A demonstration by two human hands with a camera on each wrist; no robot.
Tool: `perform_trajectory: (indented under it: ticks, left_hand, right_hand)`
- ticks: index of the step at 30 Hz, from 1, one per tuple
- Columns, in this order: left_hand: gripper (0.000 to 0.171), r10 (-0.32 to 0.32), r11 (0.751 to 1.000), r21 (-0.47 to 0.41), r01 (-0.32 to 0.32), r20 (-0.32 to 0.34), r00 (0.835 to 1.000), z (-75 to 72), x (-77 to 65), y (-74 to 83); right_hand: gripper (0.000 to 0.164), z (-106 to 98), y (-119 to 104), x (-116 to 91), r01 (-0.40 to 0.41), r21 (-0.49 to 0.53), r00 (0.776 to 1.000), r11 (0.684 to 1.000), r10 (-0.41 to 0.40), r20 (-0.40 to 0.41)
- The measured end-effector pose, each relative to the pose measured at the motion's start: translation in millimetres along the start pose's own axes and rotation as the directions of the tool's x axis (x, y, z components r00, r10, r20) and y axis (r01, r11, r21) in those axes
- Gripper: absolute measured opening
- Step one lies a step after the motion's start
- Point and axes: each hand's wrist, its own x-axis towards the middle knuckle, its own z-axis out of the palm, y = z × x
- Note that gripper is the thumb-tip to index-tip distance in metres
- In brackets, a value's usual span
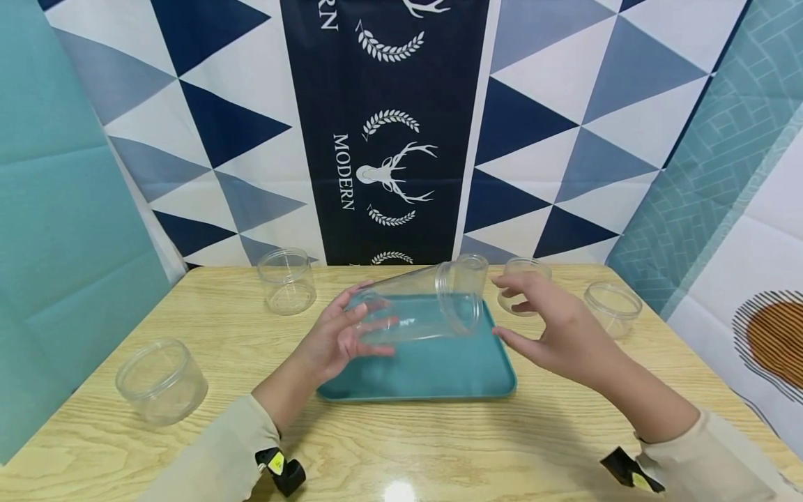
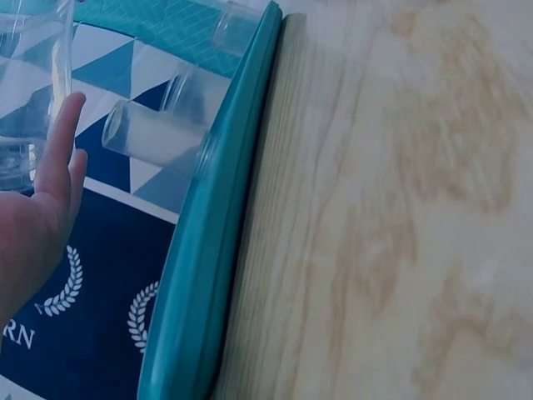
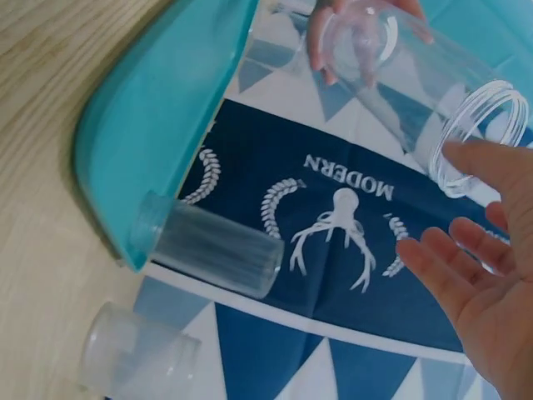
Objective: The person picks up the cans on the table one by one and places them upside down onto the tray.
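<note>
Pale wood-grain table; left hand gripping clear cylindrical plastic-looking jar, right hand hovering, fingers parted, empty; likely light, stiff, slippery, wanting mid-wall hold

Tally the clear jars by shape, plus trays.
Short clear jars: 4
Slim clear jar, upright on the tray: 1
Large clear jar, in the left hand: 1
Teal tray: 1
Total: 7
</note>
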Motion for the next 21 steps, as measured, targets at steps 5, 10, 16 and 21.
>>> perform_trajectory:
  ticks: [5,10,16,21]
  left_hand:
    - [0.052,-0.003,0.998,0.060,0.012,-0.142,0.990,-2.5,-1.5,7.9]
    - [0.057,-0.012,0.994,0.103,0.038,-0.235,0.972,-6.3,-2.9,14.3]
    - [0.059,-0.007,0.985,0.159,0.062,-0.324,0.946,-9.1,-4.1,23.4]
    - [0.061,0.000,0.979,0.189,0.075,-0.368,0.930,-11.4,-4.9,29.7]
  right_hand:
    - [0.051,3.9,9.2,-5.1,-0.057,-0.009,0.998,0.998,0.056,-0.034]
    - [0.045,11.0,15.7,-12.0,-0.176,-0.001,0.984,0.984,0.176,0.014]
    - [0.045,22.7,28.1,-22.0,-0.444,0.006,0.864,0.896,0.426,0.269]
    - [0.049,32.7,39.8,-29.0,-0.579,0.000,0.750,0.815,0.533,0.391]
